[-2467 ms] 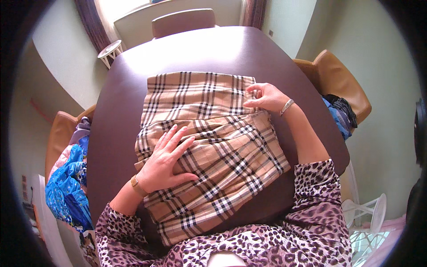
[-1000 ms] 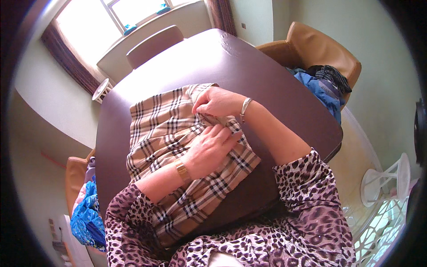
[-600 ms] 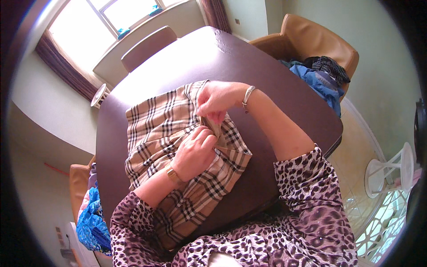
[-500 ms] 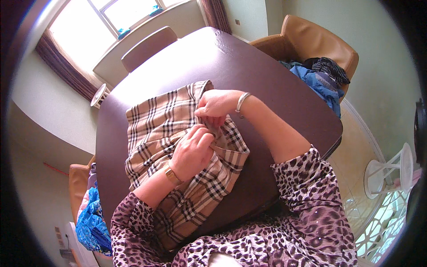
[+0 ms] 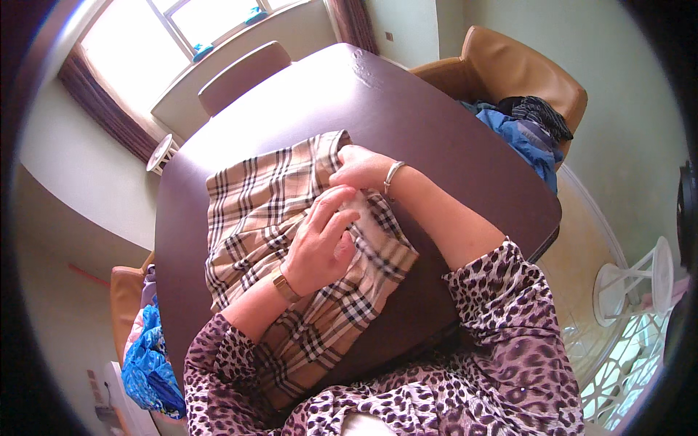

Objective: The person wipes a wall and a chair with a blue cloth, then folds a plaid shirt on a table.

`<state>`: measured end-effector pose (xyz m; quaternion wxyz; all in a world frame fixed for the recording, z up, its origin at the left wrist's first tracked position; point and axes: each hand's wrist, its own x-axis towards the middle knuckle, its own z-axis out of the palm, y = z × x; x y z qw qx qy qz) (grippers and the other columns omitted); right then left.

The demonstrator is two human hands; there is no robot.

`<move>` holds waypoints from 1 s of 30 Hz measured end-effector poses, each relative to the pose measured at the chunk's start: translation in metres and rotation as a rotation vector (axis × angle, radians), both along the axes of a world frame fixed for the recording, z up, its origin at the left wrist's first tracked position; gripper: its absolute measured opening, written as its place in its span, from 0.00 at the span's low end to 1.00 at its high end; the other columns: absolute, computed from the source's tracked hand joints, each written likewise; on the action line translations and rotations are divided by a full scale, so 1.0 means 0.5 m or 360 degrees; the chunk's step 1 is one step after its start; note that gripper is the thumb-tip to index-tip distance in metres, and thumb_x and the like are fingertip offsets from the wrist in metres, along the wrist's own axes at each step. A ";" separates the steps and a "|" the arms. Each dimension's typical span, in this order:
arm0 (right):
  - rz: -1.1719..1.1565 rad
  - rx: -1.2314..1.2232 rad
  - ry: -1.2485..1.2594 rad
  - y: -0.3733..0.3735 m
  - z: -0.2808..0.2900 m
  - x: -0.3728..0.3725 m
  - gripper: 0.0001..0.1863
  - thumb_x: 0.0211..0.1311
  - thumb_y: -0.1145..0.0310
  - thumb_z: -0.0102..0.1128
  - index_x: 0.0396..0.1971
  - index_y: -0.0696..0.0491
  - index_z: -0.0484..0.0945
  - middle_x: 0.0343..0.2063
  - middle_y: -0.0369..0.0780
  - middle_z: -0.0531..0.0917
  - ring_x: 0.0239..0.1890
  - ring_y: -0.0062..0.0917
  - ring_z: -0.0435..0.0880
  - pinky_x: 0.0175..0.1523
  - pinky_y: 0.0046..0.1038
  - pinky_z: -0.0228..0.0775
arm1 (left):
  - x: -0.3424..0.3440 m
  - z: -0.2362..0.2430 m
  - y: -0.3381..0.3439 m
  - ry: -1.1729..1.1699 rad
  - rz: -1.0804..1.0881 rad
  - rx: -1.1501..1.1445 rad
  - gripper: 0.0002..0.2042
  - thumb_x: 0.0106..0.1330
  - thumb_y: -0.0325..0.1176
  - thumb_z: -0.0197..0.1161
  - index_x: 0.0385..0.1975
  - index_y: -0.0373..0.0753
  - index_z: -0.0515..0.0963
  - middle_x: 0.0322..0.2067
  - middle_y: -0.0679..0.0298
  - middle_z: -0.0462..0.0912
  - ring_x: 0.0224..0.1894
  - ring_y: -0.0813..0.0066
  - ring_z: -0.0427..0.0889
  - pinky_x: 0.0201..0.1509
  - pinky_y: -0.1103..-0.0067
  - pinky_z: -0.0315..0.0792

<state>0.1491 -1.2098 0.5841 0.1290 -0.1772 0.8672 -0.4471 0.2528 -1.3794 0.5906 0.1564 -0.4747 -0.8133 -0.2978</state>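
A tan plaid skirt point(image 5: 254, 196) with black, white and dark stripes lies on the dark table, its pleats running toward me. Its waistband opening faces right and shows a pale inside. My right hand point(image 5: 361, 168), with a silver bangle at the wrist, is closed on the upper edge of that waistband; its fingertips are partly hidden. Over the middle of the cloth, my left hand point(image 5: 320, 243) has its fingers loosely bent and apart. Its fingertips come close to the right hand, and no cloth shows between them. A watch sits on the left wrist.
The brown table point(image 5: 436, 174) has a rounded outline. A tan chair point(image 5: 523, 65) at the far right holds piled dark and blue clothes point(image 5: 523, 138). On a chair at the left is a blue shiny bundle point(image 5: 151, 363). A white stool point(image 5: 636, 283) stands at the right.
My left hand has loosened its pinch on the waistband, and its fingers have spread and lifted. The waistband opening has widened, its lower corner shifting right. My right hand keeps its hold, slightly shifted.
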 end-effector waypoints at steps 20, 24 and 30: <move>-0.0033 0.0415 -0.0063 0.025 0.035 0.028 0.26 0.47 0.53 0.75 0.24 0.65 0.78 0.20 0.46 0.82 0.22 0.28 0.85 0.32 0.30 0.78 | 0.034 0.013 -0.082 -0.0297 0.0185 -0.0785 0.33 0.68 0.52 0.58 0.66 0.36 0.64 0.69 0.47 0.59 0.74 0.50 0.52 0.75 0.56 0.47; 0.0010 0.0140 0.0081 0.020 -0.005 0.012 0.21 0.50 0.63 0.74 0.35 0.62 0.76 0.26 0.41 0.79 0.28 0.23 0.79 0.33 0.28 0.75 | 0.032 0.027 -0.142 -0.0324 0.0304 -0.0651 0.33 0.67 0.51 0.61 0.66 0.36 0.65 0.68 0.47 0.61 0.73 0.49 0.55 0.74 0.57 0.50; -0.0136 0.0619 -0.0260 0.053 0.052 0.014 0.29 0.44 0.61 0.76 0.44 0.61 0.76 0.35 0.44 0.82 0.36 0.29 0.83 0.39 0.31 0.77 | 0.032 0.024 -0.208 -0.0355 0.0344 -0.0734 0.37 0.66 0.59 0.57 0.68 0.38 0.62 0.70 0.48 0.58 0.74 0.49 0.51 0.76 0.56 0.45</move>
